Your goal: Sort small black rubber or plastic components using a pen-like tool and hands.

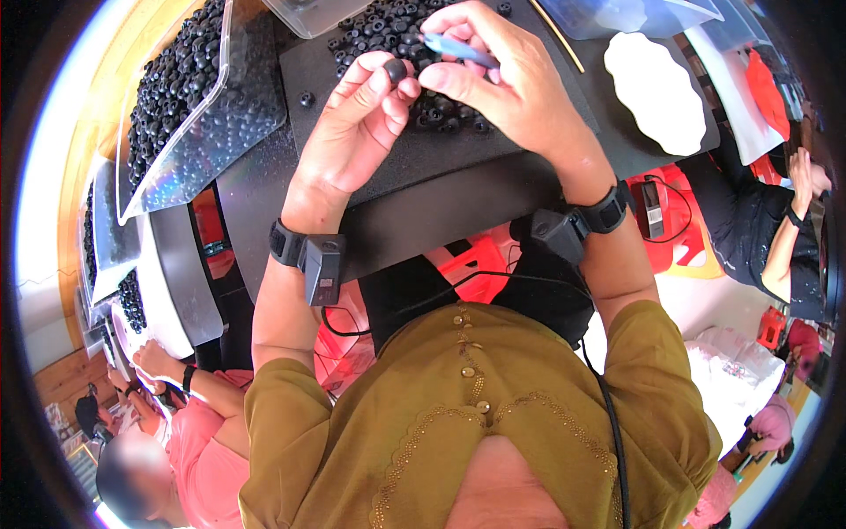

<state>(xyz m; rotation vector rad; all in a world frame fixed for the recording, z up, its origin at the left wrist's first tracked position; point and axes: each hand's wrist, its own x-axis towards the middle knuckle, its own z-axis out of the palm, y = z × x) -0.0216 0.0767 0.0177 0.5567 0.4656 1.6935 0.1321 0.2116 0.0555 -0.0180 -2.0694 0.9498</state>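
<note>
My left hand (359, 119) pinches a small round black rubber-like piece (395, 70) between thumb and fingertips. Close beside it, my right hand (529, 88) grips a slim light-blue tool (460, 50), its tip pointing left above the piece. The tool's exact kind cannot be made out. Under and beyond both hands lies a loose heap of similar black pieces (374, 31), several showing a hole. They rest on a dark board (520, 145). One stray black piece (307, 99) sits apart, left of my left wrist.
A clear plastic bin (225, 66) full of black pieces tilts at the left. A white wavy-edged pad (656, 93) lies at the right, near a thin wooden stick (560, 37). Clear containers (608, 16) stand at the far edge. Co-workers sit on both sides. A cable runs across my lap.
</note>
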